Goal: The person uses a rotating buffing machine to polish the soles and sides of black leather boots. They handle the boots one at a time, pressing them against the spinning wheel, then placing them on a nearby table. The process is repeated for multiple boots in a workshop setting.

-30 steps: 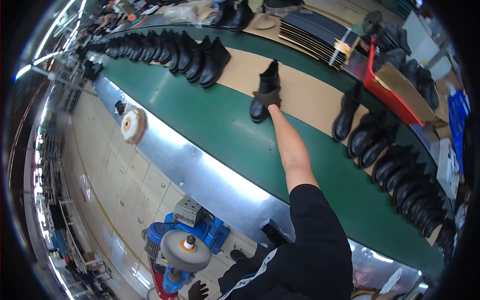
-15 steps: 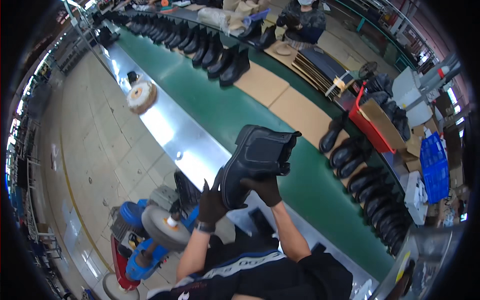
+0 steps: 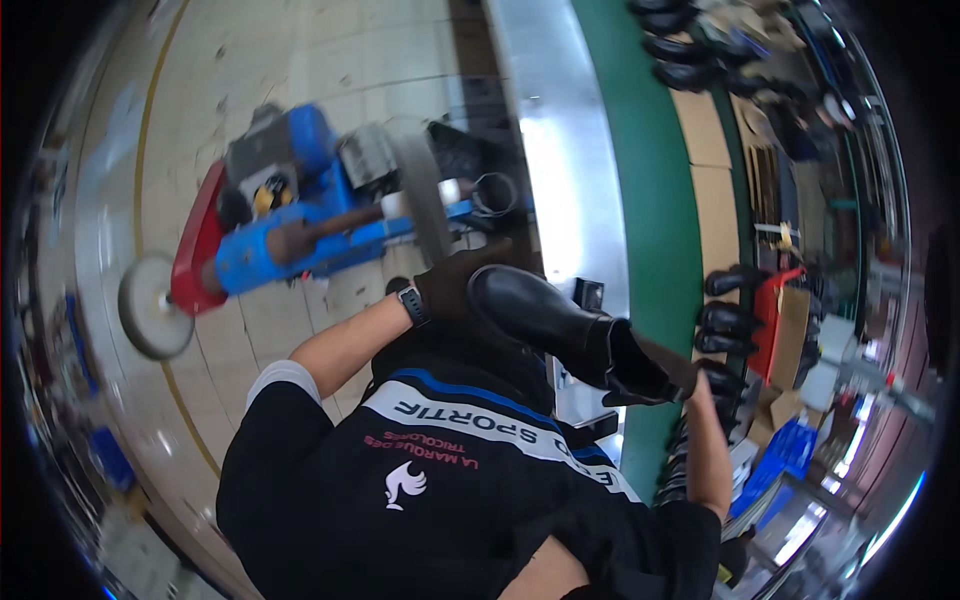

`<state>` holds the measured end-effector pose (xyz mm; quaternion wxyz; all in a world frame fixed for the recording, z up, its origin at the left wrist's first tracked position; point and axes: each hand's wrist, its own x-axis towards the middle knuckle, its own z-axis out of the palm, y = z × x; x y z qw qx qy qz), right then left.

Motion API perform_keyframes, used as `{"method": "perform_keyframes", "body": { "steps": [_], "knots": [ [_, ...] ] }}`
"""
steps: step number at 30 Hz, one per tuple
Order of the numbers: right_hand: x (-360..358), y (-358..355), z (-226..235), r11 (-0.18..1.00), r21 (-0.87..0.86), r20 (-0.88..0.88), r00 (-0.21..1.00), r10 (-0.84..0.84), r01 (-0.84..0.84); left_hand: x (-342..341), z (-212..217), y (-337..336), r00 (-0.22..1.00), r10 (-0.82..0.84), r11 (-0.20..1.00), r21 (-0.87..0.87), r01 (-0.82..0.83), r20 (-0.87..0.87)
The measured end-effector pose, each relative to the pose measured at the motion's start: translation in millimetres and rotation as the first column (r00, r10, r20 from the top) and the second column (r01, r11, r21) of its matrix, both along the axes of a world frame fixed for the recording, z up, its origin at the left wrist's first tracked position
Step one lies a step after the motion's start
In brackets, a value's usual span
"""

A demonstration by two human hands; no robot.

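Note:
A black ankle boot [image 3: 545, 310] is held tilted in front of my chest, its toe to the left and its shaft opening to the right. My left hand [image 3: 452, 285], in a dark glove, grips the toe end; its fingers run partly behind the boot. My right hand [image 3: 668, 368], gloved too, is closed around the shaft at the opening. Just beyond my left hand stands a blue and red buffing machine [image 3: 330, 232]. Its near grey wheel [image 3: 425, 195] looks blurred and is close to my left fingers.
A second pale wheel [image 3: 155, 305] sits at the machine's far left end. On the right run a shiny metal ledge [image 3: 570, 150] and a green conveyor belt [image 3: 645, 170] with cardboard sheets [image 3: 705, 130]. Several black boots [image 3: 728, 318] stand along it, near a red crate [image 3: 770, 310].
My view has turned left toward the buffing machine. The boot has come off the belt side and swung round, toe to the left; my right hand has shifted to its shaft.

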<state>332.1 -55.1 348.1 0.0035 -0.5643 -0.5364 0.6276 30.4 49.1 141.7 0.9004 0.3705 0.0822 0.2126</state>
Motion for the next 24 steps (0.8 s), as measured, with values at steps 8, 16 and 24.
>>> {"method": "perform_keyframes", "body": {
  "steps": [8, 16, 24],
  "knots": [
    [-71, -93, -159, 0.911, -0.099, -0.090, 0.908, -0.410, 0.401, -28, -75, -79, 0.815, 0.563, 0.244, -0.915, -0.321, -0.137],
    [-146, -75, -215, 0.423, -0.376, -0.279, 0.335, -0.900, 0.825, -16, -139, -30, 0.766, 0.613, 0.344, -0.807, -0.480, -0.194],
    [-200, -4, -283, 0.355, -0.765, -0.347, 0.121, -0.930, 0.537, -46, -214, 27, 0.860, 0.470, 0.422, -0.806, -0.416, -0.198]
  ]
}}
